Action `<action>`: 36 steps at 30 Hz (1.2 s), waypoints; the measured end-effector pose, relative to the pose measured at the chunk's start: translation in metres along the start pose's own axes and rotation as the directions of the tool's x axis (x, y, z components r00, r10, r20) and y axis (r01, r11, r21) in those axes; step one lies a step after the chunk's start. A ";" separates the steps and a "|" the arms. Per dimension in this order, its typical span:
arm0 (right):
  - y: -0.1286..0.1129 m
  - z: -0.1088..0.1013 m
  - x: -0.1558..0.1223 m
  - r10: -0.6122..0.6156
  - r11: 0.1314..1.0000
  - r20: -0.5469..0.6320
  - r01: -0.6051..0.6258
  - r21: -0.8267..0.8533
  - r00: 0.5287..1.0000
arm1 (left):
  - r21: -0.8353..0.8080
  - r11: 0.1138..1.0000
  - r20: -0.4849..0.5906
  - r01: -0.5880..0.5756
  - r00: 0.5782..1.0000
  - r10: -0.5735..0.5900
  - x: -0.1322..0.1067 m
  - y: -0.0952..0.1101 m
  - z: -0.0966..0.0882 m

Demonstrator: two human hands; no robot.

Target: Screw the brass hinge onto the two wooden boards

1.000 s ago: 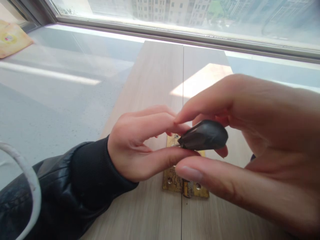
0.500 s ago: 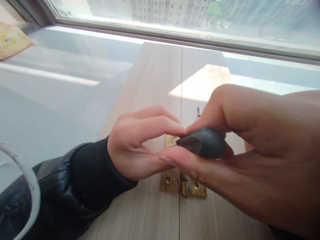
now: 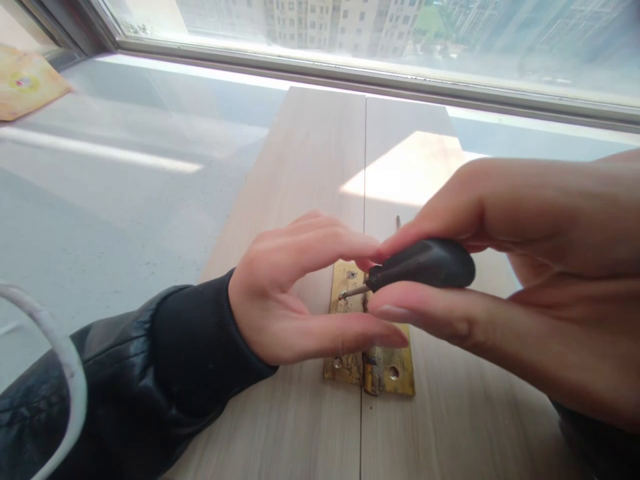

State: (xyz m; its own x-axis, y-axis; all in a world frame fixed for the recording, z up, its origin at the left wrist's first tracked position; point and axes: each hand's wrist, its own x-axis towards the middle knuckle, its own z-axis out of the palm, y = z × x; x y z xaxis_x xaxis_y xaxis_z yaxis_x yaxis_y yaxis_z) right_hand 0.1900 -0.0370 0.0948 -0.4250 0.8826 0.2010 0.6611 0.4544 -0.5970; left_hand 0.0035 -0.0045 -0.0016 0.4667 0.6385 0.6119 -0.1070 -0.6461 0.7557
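My right hand [image 3: 505, 267] grips a short screwdriver [image 3: 425, 265] by its black handle, between thumb and fingers. The tool leans, its thin metal tip meeting a screw [image 3: 343, 297] in the left leaf of a worn brass hinge [image 3: 345, 373]. My left hand [image 3: 295, 287] curves over the hinge, thumb and fingers apart. Its fingertips reach the front of the screwdriver handle and the right fingers; exact contact there is hidden. Another screw [image 3: 351, 274] sits in the same leaf, above the tip. At the lower right of the hinge a hole [image 3: 394, 372] shows.
The hinge lies across the seam of two pale wooden boards [image 3: 320, 147]. A loose screw [image 3: 398, 222] stands on the right board behind my right fingers. A white cable [image 3: 75, 393] loops at the left. A yellowish packet [image 3: 30, 83] lies near the window frame [image 3: 250, 63].
The screwdriver has tilted over to the right, bringing its shaft and tip into sight. My left thumb and fingers have spread apart and shifted slightly right.
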 end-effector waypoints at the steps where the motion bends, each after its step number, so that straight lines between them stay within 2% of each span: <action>1: -0.003 -0.001 -0.001 -0.014 0.999 -0.006 0.013 -0.044 1.000 | 0.000 1.000 -0.023 -0.005 1.000 0.005 0.000 0.000 0.000; 3: -0.012 -0.001 -0.001 -0.077 0.993 -0.022 0.074 -0.093 0.997 | 0.005 1.000 -0.028 0.004 1.000 -0.004 -0.002 0.003 0.000; 5: -0.019 0.000 -0.002 -0.120 0.991 -0.032 0.117 -0.065 0.992 | 0.012 0.999 -0.018 0.038 0.999 -0.038 -0.003 0.006 0.000; 8: -0.022 0.006 -0.003 -0.083 0.996 -0.054 0.084 0.010 0.995 | 0.001 0.996 -0.036 0.090 0.995 -0.090 -0.003 0.008 0.000; 11: -0.015 0.010 -0.005 -0.090 0.994 -0.059 0.093 0.060 0.994 | -0.014 0.999 -0.032 0.030 0.999 -0.030 -0.001 0.005 0.000; 14: -0.001 0.009 -0.007 -0.125 0.990 -0.045 0.128 0.054 0.991 | -0.017 1.000 0.067 -0.011 0.998 0.012 0.003 0.003 -0.002; 16: 0.011 0.006 -0.006 -0.131 0.987 -0.027 0.133 0.085 0.991 | 0.021 1.000 0.089 -0.018 0.996 0.016 0.004 0.001 -0.002; 20: 0.022 0.006 -0.002 -0.154 0.980 -0.042 0.158 0.117 0.987 | 0.010 0.997 -0.032 -0.077 0.997 0.077 0.002 -0.002 0.002; 23: 0.017 0.012 0.001 -0.130 0.988 -0.124 0.139 0.065 0.984 | 0.010 1.000 -0.088 -0.017 0.996 0.018 0.001 -0.003 0.004; 25: 0.014 0.016 0.002 -0.121 0.990 -0.144 0.131 0.060 0.982 | 0.031 0.999 -0.072 0.010 0.997 -0.008 0.001 -0.001 0.003; 29: 0.017 0.015 0.001 -0.120 0.978 -0.072 0.130 0.161 0.990 | 0.028 1.000 0.034 -0.013 0.999 0.012 0.002 0.003 -0.003; 32: 0.022 0.008 0.000 -0.223 0.946 0.005 0.215 0.244 0.975 | 0.057 0.998 0.114 -0.005 0.993 -0.001 0.004 0.004 -0.004; 34: 0.023 0.004 0.001 -0.218 0.954 0.066 0.198 0.226 0.974 | 0.088 0.996 0.157 0.008 0.987 -0.022 0.005 0.005 -0.003; 36: 0.022 0.005 0.003 -0.163 0.976 0.110 0.143 0.165 0.980 | 0.096 0.995 0.159 0.014 0.987 -0.029 0.005 0.007 -0.002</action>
State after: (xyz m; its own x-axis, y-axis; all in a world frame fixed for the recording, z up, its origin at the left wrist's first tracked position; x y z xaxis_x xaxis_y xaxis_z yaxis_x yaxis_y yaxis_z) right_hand 0.1999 -0.0254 0.0786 -0.5925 0.7781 0.2084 0.4823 0.5498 -0.6820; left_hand 0.0037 -0.0046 0.0071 0.6029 0.5827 0.5449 -0.0153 -0.6745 0.7382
